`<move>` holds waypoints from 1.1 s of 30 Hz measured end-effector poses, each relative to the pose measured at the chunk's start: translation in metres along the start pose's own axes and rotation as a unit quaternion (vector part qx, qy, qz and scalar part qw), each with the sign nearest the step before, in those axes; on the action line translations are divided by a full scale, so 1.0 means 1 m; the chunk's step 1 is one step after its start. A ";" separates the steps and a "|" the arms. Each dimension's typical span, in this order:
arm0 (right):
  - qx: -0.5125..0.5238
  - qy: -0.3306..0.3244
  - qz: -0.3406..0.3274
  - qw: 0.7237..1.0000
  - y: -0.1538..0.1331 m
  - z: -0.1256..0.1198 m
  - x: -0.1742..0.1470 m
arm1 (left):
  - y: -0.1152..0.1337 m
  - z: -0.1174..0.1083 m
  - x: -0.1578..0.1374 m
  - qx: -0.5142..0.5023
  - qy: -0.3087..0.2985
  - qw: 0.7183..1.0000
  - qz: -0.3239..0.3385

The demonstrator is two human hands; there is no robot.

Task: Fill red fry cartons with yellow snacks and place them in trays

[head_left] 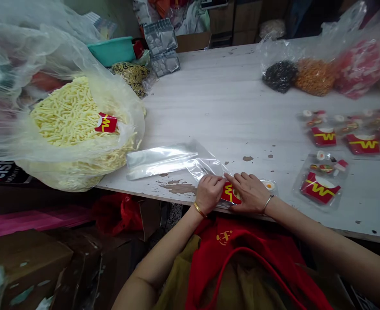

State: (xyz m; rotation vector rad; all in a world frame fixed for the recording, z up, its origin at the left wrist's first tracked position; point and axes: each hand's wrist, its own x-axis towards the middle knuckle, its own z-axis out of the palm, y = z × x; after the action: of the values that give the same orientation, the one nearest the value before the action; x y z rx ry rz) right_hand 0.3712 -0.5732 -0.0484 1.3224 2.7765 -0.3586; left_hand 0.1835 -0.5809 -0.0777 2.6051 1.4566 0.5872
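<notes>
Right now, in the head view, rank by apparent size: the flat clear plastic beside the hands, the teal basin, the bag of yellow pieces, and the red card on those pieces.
1. bag of yellow pieces
2. flat clear plastic
3. teal basin
4. red card

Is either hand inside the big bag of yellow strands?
No, the left hand and right hand are both at the red piece near the table's front edge.

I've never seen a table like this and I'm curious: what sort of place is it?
Probably a small packing workshop. Similar clear packs lie on the right of the table, a big bag of yellow sticks sits on the left, and cardboard boxes are at lower left.
</notes>
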 end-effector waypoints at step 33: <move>0.025 0.118 0.005 0.993 0.030 0.013 -0.017 | -0.018 -0.034 0.045 -0.027 -0.239 0.966 0.097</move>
State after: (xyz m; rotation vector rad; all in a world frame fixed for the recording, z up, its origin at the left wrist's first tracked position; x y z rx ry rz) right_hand 0.4045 -0.5706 -0.0642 1.4795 2.9674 -0.2894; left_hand 0.1773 -0.5365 -0.0382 2.6104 1.0312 -0.0010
